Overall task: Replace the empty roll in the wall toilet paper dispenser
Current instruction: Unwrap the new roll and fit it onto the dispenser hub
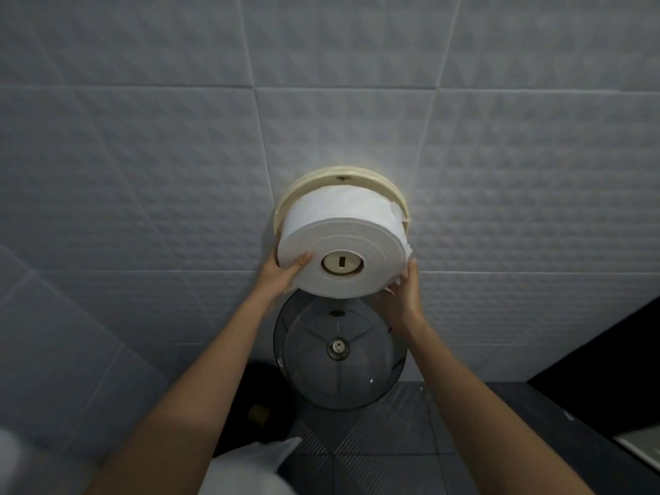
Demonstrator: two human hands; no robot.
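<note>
Both hands cup a soft white roll (339, 241) on its round cream spindle (342, 263).

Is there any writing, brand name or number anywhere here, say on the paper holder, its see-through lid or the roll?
No text can be read in this view.
Dispenser backplate: a small dark mark at its top, too small and blurred to read.
Clear cover, hanging open below: a dark oval spot near its top, maybe a badge, unreadable.
Spindle cap at the middle of the toilet paper roll: only a slot, no lettering.
Wall tiles: embossed pattern only.
</note>
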